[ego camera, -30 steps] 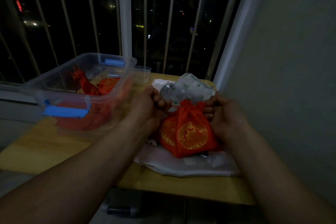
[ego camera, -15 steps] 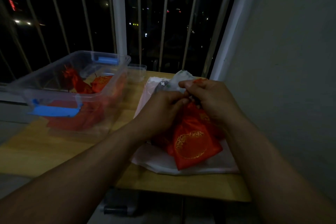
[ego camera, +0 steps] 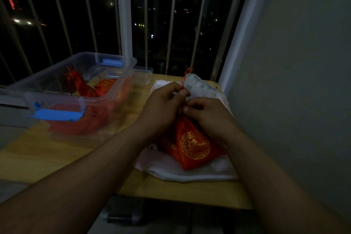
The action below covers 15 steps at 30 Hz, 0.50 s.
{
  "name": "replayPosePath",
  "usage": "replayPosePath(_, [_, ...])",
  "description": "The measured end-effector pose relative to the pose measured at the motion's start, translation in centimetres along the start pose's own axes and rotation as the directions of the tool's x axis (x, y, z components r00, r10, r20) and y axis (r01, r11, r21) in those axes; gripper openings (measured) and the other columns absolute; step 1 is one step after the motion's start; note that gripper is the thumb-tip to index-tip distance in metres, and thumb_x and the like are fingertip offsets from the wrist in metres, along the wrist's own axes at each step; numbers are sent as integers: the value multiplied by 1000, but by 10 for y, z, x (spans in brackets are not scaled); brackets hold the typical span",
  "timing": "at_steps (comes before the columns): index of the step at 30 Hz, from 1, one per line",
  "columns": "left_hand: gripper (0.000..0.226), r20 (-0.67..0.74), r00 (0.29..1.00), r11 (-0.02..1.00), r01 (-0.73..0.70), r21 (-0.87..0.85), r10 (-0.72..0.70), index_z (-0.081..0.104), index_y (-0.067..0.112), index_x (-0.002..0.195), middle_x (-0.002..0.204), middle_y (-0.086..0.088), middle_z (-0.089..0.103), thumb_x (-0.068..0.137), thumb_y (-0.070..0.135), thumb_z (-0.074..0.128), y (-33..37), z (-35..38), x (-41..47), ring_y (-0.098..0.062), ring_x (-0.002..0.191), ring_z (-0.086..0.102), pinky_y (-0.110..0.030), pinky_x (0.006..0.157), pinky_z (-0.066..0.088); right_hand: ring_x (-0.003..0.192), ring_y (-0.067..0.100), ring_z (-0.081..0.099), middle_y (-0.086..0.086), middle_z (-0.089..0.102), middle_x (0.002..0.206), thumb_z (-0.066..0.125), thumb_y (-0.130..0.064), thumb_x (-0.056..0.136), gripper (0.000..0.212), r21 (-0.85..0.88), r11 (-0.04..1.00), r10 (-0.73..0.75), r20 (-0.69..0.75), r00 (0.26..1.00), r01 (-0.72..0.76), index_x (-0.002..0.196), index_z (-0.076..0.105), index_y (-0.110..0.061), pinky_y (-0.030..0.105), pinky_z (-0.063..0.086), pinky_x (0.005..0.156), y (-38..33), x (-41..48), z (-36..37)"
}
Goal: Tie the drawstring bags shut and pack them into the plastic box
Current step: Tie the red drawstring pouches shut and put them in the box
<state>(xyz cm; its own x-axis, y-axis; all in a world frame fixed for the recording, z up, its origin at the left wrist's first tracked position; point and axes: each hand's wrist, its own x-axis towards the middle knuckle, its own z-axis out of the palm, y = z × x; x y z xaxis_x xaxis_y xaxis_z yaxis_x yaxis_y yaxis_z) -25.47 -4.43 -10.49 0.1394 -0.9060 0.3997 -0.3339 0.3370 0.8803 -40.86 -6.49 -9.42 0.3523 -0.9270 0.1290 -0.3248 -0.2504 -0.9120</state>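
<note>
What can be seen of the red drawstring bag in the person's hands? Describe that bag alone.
The red drawstring bag looks like shiny satin, with a round gold embroidered emblem on its face. It lies tilted on a white cloth, bottom corner toward the camera. Its gathered neck is hidden under both hands: the right hand grips it, while the left hand pinches its red cord, which rises above that hand.
</note>
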Motion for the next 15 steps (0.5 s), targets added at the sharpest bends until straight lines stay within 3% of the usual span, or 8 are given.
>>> replayPosePath(4, [20,-40,999,1000,24,-13,-24,70,18,105,63,6,62,107,25,51,0,-4,-1,2,53,55,-12,51,42,91,23,76,7,79,92,71,-13,95,9,219,973,74,1,997,-72,96,80,-13,43,61,88,3,2,5])
replayPosePath(8, [24,-76,990,991,111,-72,-117,70,20,99,61,1,62,108,28,49,-6,-6,0,-4,50,55,-17,49,43,75,17,73,8,78,85,67,-12,97,17,478,866,123,79,989,-146,85,79,-14,32,57,72,5,5,9])
replayPosePath(12, [28,-41,983,973,173,-152,-181,70,11,96,59,1,59,108,24,49,-14,0,-2,-5,46,51,-19,46,39,76,23,65,10,74,83,64,-12,99,18,481,862,120,115,986,-161,88,78,-10,34,52,74,9,8,8])
replayPosePath(15, [28,-29,980,966,189,-175,-197,68,7,94,58,1,58,108,22,50,-16,3,-2,-6,47,50,-20,47,38,66,19,57,6,72,77,63,-15,100,20,409,901,119,82,990,-142,87,78,-11,29,47,63,12,10,10])
